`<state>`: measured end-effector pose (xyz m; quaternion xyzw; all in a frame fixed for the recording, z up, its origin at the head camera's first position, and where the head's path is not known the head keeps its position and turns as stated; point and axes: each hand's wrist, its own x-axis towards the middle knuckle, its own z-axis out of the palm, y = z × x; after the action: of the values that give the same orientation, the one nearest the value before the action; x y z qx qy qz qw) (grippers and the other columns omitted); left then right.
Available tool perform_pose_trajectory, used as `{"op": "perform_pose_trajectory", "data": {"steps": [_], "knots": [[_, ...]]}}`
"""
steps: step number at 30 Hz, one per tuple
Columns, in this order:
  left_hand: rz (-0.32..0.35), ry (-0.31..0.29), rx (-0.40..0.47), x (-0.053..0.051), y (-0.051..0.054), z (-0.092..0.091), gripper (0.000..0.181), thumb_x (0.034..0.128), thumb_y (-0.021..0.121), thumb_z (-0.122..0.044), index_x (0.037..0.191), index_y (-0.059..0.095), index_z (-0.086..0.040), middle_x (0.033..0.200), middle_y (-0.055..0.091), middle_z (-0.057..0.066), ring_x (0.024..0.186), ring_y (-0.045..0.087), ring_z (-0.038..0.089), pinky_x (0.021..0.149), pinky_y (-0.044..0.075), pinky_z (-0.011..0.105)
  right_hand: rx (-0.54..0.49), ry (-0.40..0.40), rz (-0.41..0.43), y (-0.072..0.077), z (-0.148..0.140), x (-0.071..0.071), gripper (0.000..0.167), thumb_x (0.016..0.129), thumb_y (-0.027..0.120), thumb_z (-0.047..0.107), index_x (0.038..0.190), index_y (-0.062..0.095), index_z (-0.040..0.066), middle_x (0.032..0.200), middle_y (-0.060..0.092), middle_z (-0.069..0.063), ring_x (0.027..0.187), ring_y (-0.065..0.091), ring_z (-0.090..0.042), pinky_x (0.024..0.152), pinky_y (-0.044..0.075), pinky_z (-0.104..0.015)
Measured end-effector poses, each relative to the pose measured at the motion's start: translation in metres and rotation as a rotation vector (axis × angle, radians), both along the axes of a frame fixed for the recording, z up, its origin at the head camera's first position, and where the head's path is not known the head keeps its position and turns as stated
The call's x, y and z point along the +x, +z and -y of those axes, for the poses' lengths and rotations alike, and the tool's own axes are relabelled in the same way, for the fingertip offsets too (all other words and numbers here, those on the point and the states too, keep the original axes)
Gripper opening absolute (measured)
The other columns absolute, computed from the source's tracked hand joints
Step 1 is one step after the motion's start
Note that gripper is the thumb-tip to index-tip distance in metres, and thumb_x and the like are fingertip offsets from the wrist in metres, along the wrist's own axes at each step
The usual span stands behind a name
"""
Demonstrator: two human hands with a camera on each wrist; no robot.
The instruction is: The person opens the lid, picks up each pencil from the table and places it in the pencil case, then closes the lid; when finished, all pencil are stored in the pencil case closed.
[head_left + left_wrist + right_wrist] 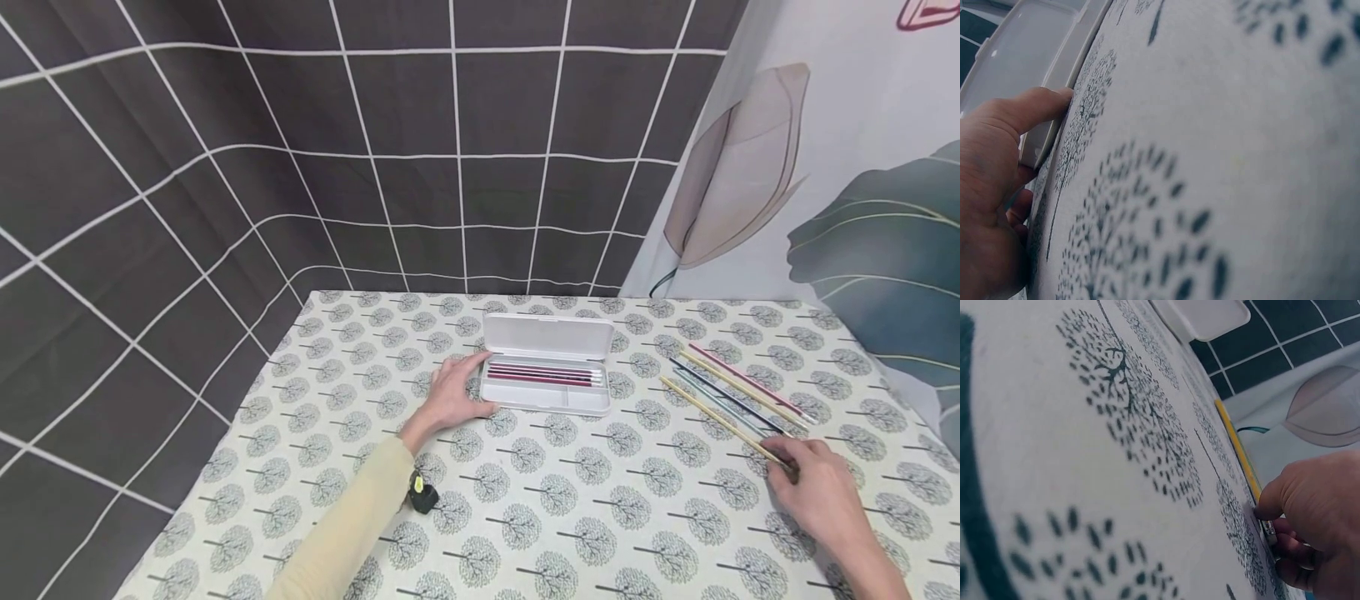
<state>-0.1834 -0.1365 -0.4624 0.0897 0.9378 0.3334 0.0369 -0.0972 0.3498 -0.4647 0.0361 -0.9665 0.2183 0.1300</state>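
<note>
A white pencil case (551,398) stands with its lid (547,336) raised, several dark red and dark pencils (540,375) lying in its back compartment. My left hand (453,393) holds the left end of the case, thumb at the front corner and fingers towards the back; the left wrist view shows the thumb (1044,105) against its edge. On the right lie several loose pencils in yellow, red, dark blue and teal. At the near end of the frontmost yellow pencil (712,414), my right hand (817,486) pinches with thumb and fingers. Its fingertips are partly hidden.
A small black object with a yellow-green mark (423,493) lies beside the left forearm. The tree-patterned tablecloth (555,525) covers the table. Behind and to the left hangs a dark checked curtain (405,108), and a leaf-patterned one (847,108) hangs at the right.
</note>
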Motion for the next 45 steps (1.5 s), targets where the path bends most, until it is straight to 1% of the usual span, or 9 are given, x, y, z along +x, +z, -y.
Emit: {"op": "perform_pose_trajectory", "data": {"steps": [4, 8, 15, 20, 27, 32, 39, 41, 45], "knots": [[-0.002, -0.001, 0.004, 0.0003, 0.0011, -0.0001, 0.099, 0.071, 0.089, -0.031, 0.155, 0.037, -0.026, 0.15, 0.047, 0.004, 0.124, 0.04, 0.025, 0.102, 0.035, 0.05, 0.02, 0.009, 0.023, 0.002, -0.0001, -0.0015, 0.028, 0.083, 0.063, -0.006, 0.11, 0.065, -0.007, 0.093, 0.055, -0.028, 0.083, 0.052, -0.044, 0.069, 0.038, -0.06], [-0.002, -0.001, 0.007, 0.0007, 0.0019, -0.0001, 0.098, 0.0711, 0.089, -0.03, 0.155, 0.038, -0.025, 0.149, 0.047, 0.005, 0.124, 0.04, 0.026, 0.102, 0.035, 0.052, 0.03, 0.032, 0.01, 0.0024, 0.0002, -0.0021, 0.027, 0.081, 0.063, -0.007, 0.109, 0.066, -0.006, 0.095, 0.057, -0.031, 0.082, 0.055, -0.047, 0.066, 0.04, -0.061], [0.006, 0.011, 0.01, 0.0014, 0.0012, 0.0001, 0.099, 0.0708, 0.089, -0.031, 0.155, 0.038, -0.028, 0.15, 0.046, 0.004, 0.126, 0.038, 0.028, 0.103, 0.035, 0.052, 0.041, 0.048, -0.002, 0.0009, 0.0014, -0.0038, 0.026, 0.08, 0.06, -0.009, 0.105, 0.067, -0.007, 0.089, 0.058, -0.026, 0.078, 0.055, -0.044, 0.062, 0.041, -0.057], [0.006, 0.014, 0.019, 0.0017, 0.0, 0.0003, 0.099, 0.0709, 0.089, -0.032, 0.155, 0.037, -0.028, 0.15, 0.046, 0.004, 0.127, 0.038, 0.028, 0.103, 0.034, 0.054, 0.036, 0.053, -0.028, -0.0005, 0.0018, -0.0027, 0.026, 0.079, 0.059, -0.01, 0.104, 0.066, -0.007, 0.086, 0.059, -0.024, 0.077, 0.056, -0.045, 0.063, 0.041, -0.058], [0.005, 0.008, 0.025, 0.0011, -0.0002, 0.0004, 0.099, 0.0708, 0.089, -0.031, 0.155, 0.038, -0.027, 0.149, 0.047, 0.004, 0.127, 0.038, 0.028, 0.103, 0.034, 0.053, 0.022, 0.056, -0.067, -0.0004, 0.0017, -0.0023, 0.026, 0.078, 0.059, -0.011, 0.104, 0.066, -0.006, 0.089, 0.059, -0.03, 0.078, 0.056, -0.049, 0.063, 0.042, -0.061], [0.003, 0.008, 0.026, 0.0002, -0.0013, 0.0007, 0.099, 0.0705, 0.09, -0.031, 0.155, 0.038, -0.027, 0.15, 0.046, 0.004, 0.127, 0.038, 0.028, 0.104, 0.034, 0.054, 0.007, 0.063, -0.067, 0.0013, 0.0013, -0.0027, 0.029, 0.078, 0.061, -0.013, 0.106, 0.066, -0.006, 0.089, 0.059, -0.03, 0.078, 0.056, -0.048, 0.065, 0.041, -0.062], [0.0, 0.012, 0.036, 0.0002, -0.002, 0.0015, 0.099, 0.0702, 0.09, -0.029, 0.155, 0.038, -0.026, 0.148, 0.047, 0.006, 0.124, 0.04, 0.029, 0.102, 0.035, 0.055, 0.0, 0.081, -0.087, 0.0032, 0.0025, -0.0036, 0.031, 0.077, 0.063, -0.014, 0.107, 0.066, -0.006, 0.085, 0.06, -0.023, 0.07, 0.055, -0.037, 0.06, 0.042, -0.055], [0.0, 0.011, 0.033, 0.0002, -0.0021, 0.0016, 0.099, 0.0703, 0.089, -0.03, 0.155, 0.038, -0.026, 0.147, 0.048, 0.006, 0.124, 0.04, 0.029, 0.102, 0.036, 0.055, 0.0, 0.088, -0.099, 0.0037, 0.003, -0.0048, 0.031, 0.077, 0.064, -0.014, 0.107, 0.067, -0.005, 0.084, 0.06, -0.021, 0.068, 0.054, -0.034, 0.058, 0.042, -0.051], [-0.001, 0.006, 0.017, 0.0, -0.002, 0.0015, 0.099, 0.0708, 0.089, -0.032, 0.155, 0.038, -0.026, 0.148, 0.047, 0.005, 0.125, 0.04, 0.027, 0.103, 0.035, 0.053, -0.004, 0.117, -0.138, 0.0042, 0.0048, -0.0074, 0.031, 0.075, 0.065, -0.015, 0.104, 0.069, -0.004, 0.08, 0.06, -0.012, 0.064, 0.05, -0.021, 0.054, 0.039, -0.036]]}}
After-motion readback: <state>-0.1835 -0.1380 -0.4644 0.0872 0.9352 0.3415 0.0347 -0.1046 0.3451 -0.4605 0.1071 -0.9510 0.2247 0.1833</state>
